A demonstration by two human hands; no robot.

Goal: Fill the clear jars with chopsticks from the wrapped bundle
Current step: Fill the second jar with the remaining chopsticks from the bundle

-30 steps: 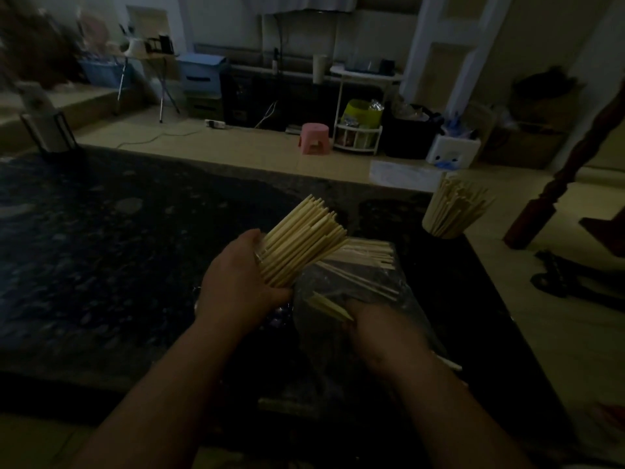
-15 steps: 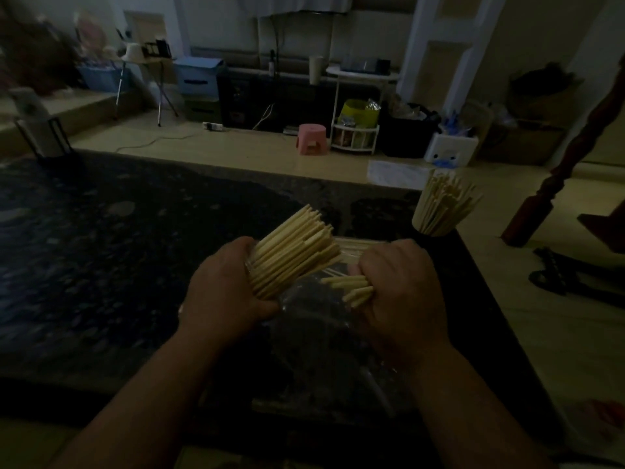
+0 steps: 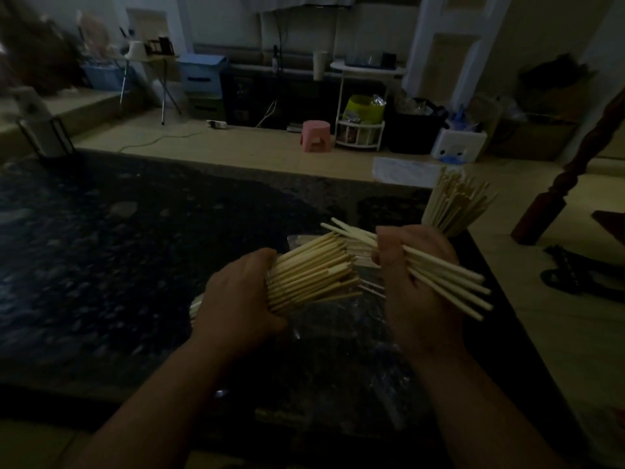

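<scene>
Gripping a handful of chopsticks (image 3: pixel 449 282) at mid-length, your right hand (image 3: pixel 416 286) has its fingers curled round them. Their long axis runs nearly flat, from far-left to near-right, with about six ends showing at the near-right. Your left hand (image 3: pixel 236 299) clenches the thick bundle (image 3: pixel 311 275), one item, its sticks too many to count and its ends pointing right toward the other hand. Jar (image 3: pixel 449 211): one in view, just beyond the right hand and to its right, already packed with upright, fanned sticks. The right hand is the nearer; by my reading, its sticks need tipping upright to go in. Plastic wrap (image 3: pixel 338 333): one sheet, spread beneath both hands on the dark counter (image 3: pixel 135 248), a few loose sticks on it.
</scene>
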